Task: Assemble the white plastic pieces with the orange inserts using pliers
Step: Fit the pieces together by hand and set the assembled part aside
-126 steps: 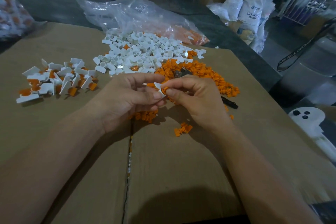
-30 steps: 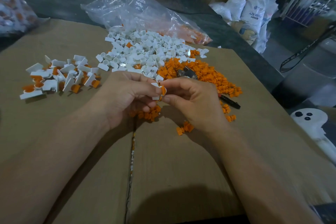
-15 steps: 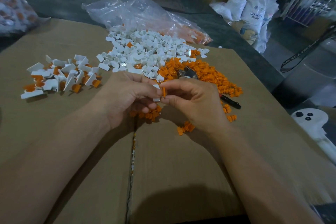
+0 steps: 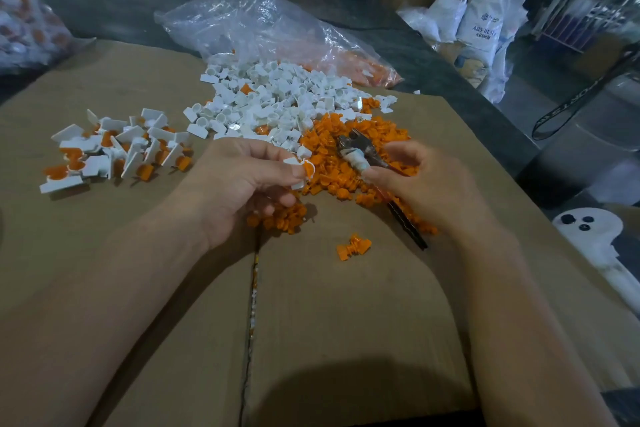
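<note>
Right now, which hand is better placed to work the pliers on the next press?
Right. The right hand pinches the pliers at the orange pile; the left hand is busy pinching a white piece with an orange insert, close beside the pliers' head.

Dim, flat indoor light; brightest zone top right behind the sacks [image 4: 485, 21]. Soft shadows under left hand [image 4: 239, 184] and right hand [image 4: 429, 187], broad dark shadow on cardboard [image 4: 346, 305] bottom centre. Glare patches on plastic bag [image 4: 263, 24]. Right hand fingers slightly motion-blurred, background soft, wide-angle bending at the edges, corners smeared
</note>
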Available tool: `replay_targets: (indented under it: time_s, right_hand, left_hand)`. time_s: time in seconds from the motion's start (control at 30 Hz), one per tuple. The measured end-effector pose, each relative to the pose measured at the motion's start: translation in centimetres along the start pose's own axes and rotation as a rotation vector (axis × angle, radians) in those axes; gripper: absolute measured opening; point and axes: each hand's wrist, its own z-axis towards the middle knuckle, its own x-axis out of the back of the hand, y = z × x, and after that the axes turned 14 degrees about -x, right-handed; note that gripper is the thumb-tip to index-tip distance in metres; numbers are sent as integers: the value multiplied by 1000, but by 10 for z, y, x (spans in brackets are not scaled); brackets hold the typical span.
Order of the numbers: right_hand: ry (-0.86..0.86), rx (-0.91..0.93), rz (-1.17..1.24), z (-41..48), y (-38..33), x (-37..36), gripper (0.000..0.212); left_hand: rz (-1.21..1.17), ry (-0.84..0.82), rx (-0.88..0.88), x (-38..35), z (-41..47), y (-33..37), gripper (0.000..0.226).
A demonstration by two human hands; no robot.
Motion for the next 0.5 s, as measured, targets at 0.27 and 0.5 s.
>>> replay_targets:
  time_s: [0.27,0.5]
  right_hand:
    - [-166,-194,-317,6,12,-2,87]
    - [-48,-229,-238,4,5,-2,62]
  left_hand:
    - [15,3,-14,0,-1,2,13]
    - [18,-4,-17,1,-1,1,9]
